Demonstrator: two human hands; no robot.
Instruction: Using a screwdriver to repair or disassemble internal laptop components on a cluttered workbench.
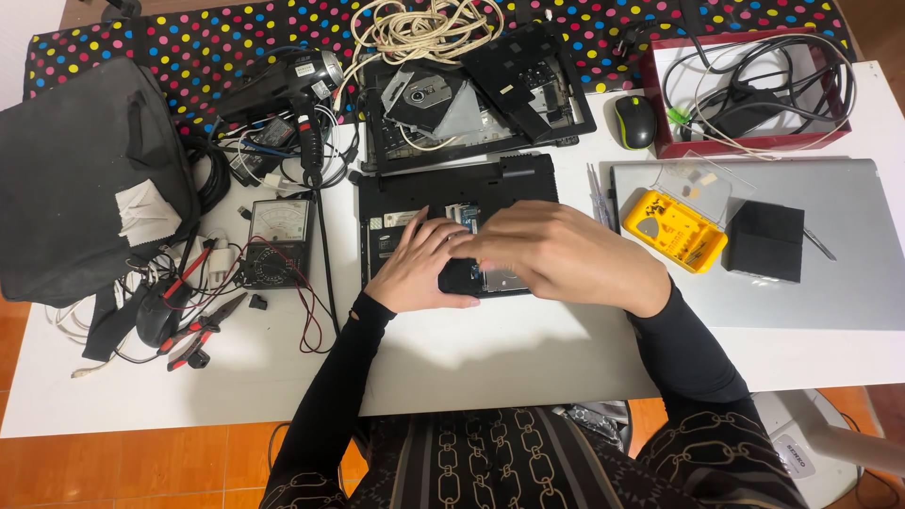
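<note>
1. Opened laptop base [443, 203], black, bottom side up, lying at the middle of the white table [490, 349], just in front of a second stripped laptop chassis [476, 99] with a disc drive [424, 94] and loose panels on top.
2. Left hand [419, 269] resting flat on the base's near edge, fingers bent inward toward an open bay; not clear whether anything is pinched.
3. Right hand [556, 254] laid over the same bay, fingertips meeting those of the left hand; grip hidden by the back of the hand, so cannot tell whether anything is held.
4. Left of the base: an analog multimeter [276, 240] with red and black leads, red-handled pliers [198, 335], a tangle of cables and adapters, a hot-air tool [302, 80], and a dark grey bag [85, 179] at the table's far left.
5. Right of the base: a yellow screwdriver-bit case [674, 231] with clear lid raised and a small black box [765, 240], both on a closed silver laptop [839, 273].
6. Farther back: a black and green mouse [634, 121] beside a red tray [660, 99] holding cables and a charger; a coil of pale cord [419, 28] on a polka-dot cloth [189, 38].
</note>
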